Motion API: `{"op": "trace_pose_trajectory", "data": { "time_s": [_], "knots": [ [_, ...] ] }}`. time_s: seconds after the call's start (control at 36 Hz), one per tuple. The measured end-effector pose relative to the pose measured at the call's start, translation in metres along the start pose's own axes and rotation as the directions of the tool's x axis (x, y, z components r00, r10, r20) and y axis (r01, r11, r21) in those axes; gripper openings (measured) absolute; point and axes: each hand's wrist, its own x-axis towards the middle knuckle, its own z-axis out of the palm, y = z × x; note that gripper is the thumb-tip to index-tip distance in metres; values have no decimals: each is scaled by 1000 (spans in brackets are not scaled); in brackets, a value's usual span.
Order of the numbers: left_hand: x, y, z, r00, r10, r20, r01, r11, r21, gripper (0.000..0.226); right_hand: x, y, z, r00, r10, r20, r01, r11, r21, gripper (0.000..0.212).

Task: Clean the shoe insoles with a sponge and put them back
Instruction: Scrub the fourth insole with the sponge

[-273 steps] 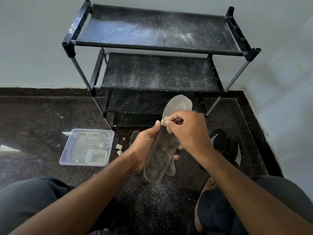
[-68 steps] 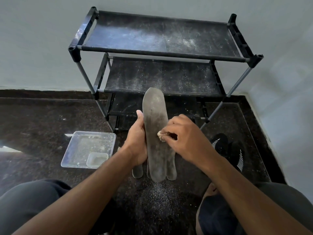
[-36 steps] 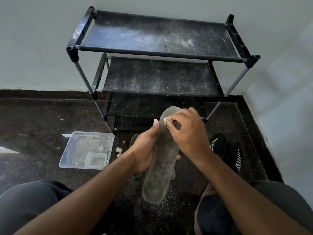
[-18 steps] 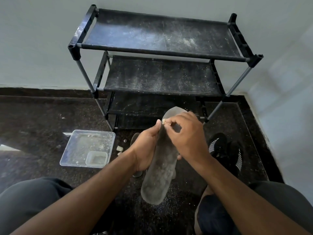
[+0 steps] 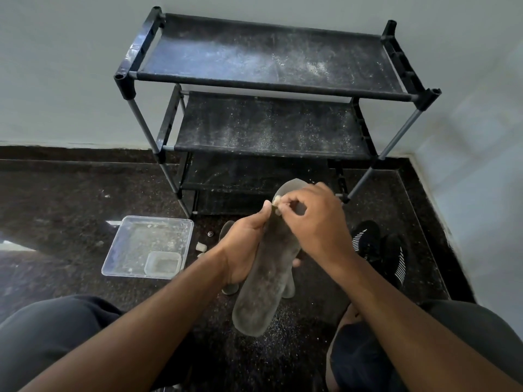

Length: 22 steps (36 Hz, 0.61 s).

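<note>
A long grey insole (image 5: 264,281) is held up over the floor, its heel end toward me. My left hand (image 5: 244,250) grips it from the left side around its middle. My right hand (image 5: 317,224) pinches a small pale sponge piece (image 5: 276,200) against the insole's left edge near the toe end. Other grey insoles (image 5: 288,287) lie on the floor under the held one, mostly hidden. A pair of black shoes (image 5: 379,250) with white stripes sits on the floor to the right.
A dusty black shoe rack (image 5: 268,80) with several shelves stands against the wall ahead. A clear plastic tray (image 5: 127,247) holding a small tub lies on the dark floor at left, with small sponge bits (image 5: 201,247) beside it. My knees frame the bottom.
Two seconds ago the insole stood upright with the sponge near its middle. It now tilts, heel end toward me, and the sponge sits on its left edge near the toe end.
</note>
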Motion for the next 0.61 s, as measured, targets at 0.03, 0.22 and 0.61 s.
{"op": "trace_pose_trajectory", "data": {
  "time_s": [0.03, 0.22, 0.61],
  "knots": [
    [1, -1, -1, 1000, -6, 18, 6, 1000, 13, 67, 3, 3, -3, 999, 20, -39, -21, 1000, -10, 2],
    [3, -3, -2, 999, -34, -3, 34, 999, 42, 66, -3, -2, 4, 997, -76, 30, 76, 997, -19, 5],
    [4, -3, -4, 999, -33, 6, 32, 999, 43, 66, 0, 5, -1, 990, -137, 46, 141, 983, -119, 10]
  ]
}}
